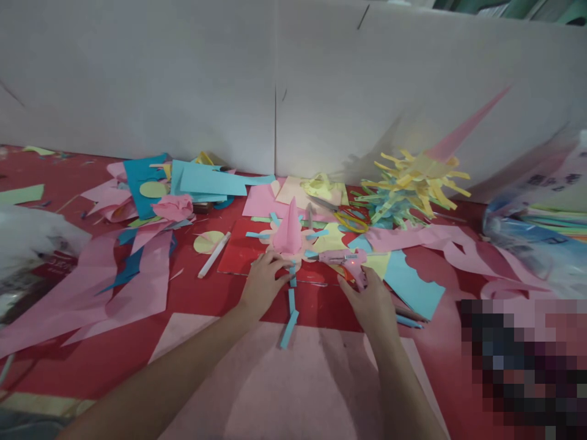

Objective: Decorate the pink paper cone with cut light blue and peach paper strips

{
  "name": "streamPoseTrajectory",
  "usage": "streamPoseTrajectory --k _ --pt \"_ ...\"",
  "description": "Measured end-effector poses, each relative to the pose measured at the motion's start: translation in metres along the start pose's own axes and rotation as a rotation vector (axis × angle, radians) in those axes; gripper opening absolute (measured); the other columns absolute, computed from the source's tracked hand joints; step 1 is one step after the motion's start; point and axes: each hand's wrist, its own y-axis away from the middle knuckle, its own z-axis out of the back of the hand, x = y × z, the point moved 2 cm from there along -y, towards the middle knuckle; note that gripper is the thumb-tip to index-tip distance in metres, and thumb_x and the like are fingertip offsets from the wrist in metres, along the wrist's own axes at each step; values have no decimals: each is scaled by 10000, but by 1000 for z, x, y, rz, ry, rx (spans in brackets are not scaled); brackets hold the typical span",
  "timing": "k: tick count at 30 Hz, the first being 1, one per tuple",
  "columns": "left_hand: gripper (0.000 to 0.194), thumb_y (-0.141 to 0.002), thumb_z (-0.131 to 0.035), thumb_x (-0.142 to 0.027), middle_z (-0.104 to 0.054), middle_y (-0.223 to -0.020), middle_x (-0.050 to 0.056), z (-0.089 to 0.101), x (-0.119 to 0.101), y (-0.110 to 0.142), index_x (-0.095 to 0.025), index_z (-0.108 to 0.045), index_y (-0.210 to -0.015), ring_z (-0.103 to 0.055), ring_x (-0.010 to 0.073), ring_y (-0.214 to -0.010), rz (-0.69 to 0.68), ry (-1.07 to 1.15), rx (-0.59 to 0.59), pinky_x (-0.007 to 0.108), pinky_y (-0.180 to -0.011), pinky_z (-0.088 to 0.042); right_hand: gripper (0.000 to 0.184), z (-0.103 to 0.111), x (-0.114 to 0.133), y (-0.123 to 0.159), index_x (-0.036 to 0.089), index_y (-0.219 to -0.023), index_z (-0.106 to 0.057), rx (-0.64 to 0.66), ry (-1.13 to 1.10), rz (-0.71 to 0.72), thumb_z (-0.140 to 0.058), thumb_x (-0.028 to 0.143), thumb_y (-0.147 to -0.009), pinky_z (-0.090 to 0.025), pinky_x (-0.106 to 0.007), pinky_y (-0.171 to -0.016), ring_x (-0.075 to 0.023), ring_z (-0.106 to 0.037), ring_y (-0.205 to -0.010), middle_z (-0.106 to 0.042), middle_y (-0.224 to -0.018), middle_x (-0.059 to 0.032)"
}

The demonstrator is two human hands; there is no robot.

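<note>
In the middle of the table lies a peach paper flower (269,239) with a pink paper cone (288,229) standing at its centre. Blue paper strips (292,299) stick out around its edge, and a folded chain of them trails toward me. My left hand (265,282) pinches the flower's near edge, beside that chain. A pink hot glue gun (342,260) with a small lit light is in my right hand (370,299), its nozzle pointing left at the flower's right side. Part of the gun's handle is hidden by my fingers.
Scissors (349,221) with a yellow handle lie behind the flower. A white marker (214,255) rests left. A fringed paper piece with a tall pink cone (472,125) stands back right. Coloured scraps and plastic bags (541,214) flank the work, before a white panel (183,79).
</note>
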Motion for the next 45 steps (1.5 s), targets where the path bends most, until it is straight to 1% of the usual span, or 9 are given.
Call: streamPoseTrajectory --k 7,16,21,26,30,33,36,40,45 --pt "292 -824 -515 -293 -529 -1087 43 5 -11 11 -256 -530 -1113 -486 213 -1027 -65 -260 39 384 -870 -398 593 1 0 0 134 -1166 -477 7 -11 12 -456 545 -739 -413 -322 -716 -265 -552 -958 -578 -1078 -140" --pt "316 -845 -473 -321 -531 -1118 76 2 -16 13 -240 -502 -1149 -477 231 -1049 -132 -463 82 383 -848 -393 576 3 1 1 139 -1169 -479 -12 -38 2 -467 517 -735 -401 -315 -723 -257 -547 -943 -583 -1064 -132" --pt "278 -854 -448 -342 -536 -1106 83 4 -19 11 -222 -549 -1084 -490 230 -1019 -188 -533 83 380 -857 -388 544 3 -1 -1 142 -1085 -518 -32 -89 -6 -484 534 -709 -384 -302 -664 -239 -550 -815 -603 -940 -111" --pt "243 -879 -408 -295 -553 -968 39 17 -16 -1 -260 -596 -1028 -537 172 -902 -153 -317 64 319 -797 -424 495 10 -1 -4 151 -949 -540 -49 -218 -64 -512 567 -681 -355 -272 -588 -182 -497 -642 -574 -736 -44" --pt "295 -879 -412 -293 -518 -878 14 44 -18 -23 -266 -540 -1142 -540 125 -779 -75 -76 -256 263 -753 -441 443 18 2 -4 163 -836 -524 -88 -297 -114 -535 574 -670 -335 -252 -548 -146 -438 -570 -493 -632 8" --pt "399 -824 -513 -335 -512 -990 33 57 -26 -45 -250 -472 -1212 -534 136 -870 -26 39 -418 272 -828 -430 392 19 2 -4 179 -776 -493 -84 -322 -120 -540 555 -676 -323 -242 -531 -133 -414 -550 -436 -594 35" --pt "434 -770 -584 -345 -539 -1080 44 54 -33 -66 -230 -489 -1177 -529 152 -961 -7 131 -371 274 -845 -427 387 17 -1 -5 183 -769 -482 -95 -328 -115 -551 550 -667 -320 -240 -534 -130 -407 -551 -424 -596 40" --pt "191 -775 -568 -300 -637 -935 22 48 -37 -81 -199 -615 -929 -580 144 -841 -17 133 -299 267 -770 -443 387 14 -5 -6 187 -774 -481 -97 -327 -115 -551 551 -662 -327 -236 -540 -129 -415 -558 -428 -605 40" --pt "219 -771 -561 -338 -661 -904 32 70 -33 -87 -174 -630 -898 -603 147 -817 20 164 -421 261 -769 -448 386 16 -3 -6 186 -761 -478 -104 -317 -103 -540 554 -666 -330 -240 -534 -134 -419 -558 -436 -600 34"
